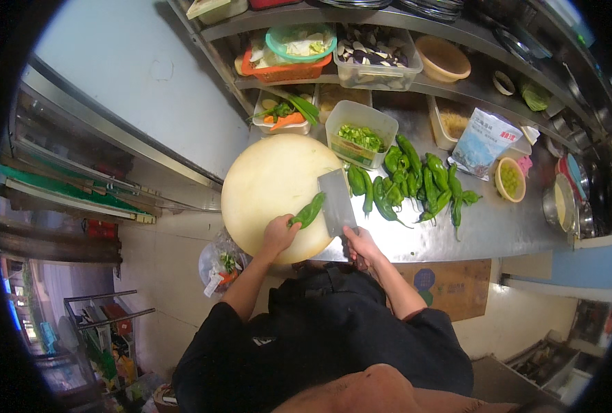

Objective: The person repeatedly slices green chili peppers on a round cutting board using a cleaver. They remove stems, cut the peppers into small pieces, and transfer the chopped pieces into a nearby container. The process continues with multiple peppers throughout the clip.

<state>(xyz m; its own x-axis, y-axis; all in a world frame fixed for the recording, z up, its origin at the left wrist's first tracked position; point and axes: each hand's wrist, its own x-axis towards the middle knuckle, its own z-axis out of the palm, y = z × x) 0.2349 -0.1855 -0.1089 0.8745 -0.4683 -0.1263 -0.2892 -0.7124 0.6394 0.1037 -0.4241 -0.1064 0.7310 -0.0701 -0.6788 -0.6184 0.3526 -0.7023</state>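
Note:
My left hand (281,235) grips one end of a long green pepper (310,210) over the round, pale cutting board (264,175). In my right hand (362,244) is the handle of a cleaver (338,201). Its broad blade lies over the board's right edge, close beside the pepper's far tip; whether they touch I cannot tell. Right of the board, several whole green peppers (430,180) are heaped on the steel counter (484,232). Behind the board stands a clear plastic container (339,111) holding chopped green pepper (360,137).
A tub with carrots (288,121) sits behind the board, below steel shelves (285,15). On a shelf is a bin of cut eggplant (373,54). A printed bag (484,142) and a bowl of green pieces (510,179) stand at right. A waste bin (208,263) is below left.

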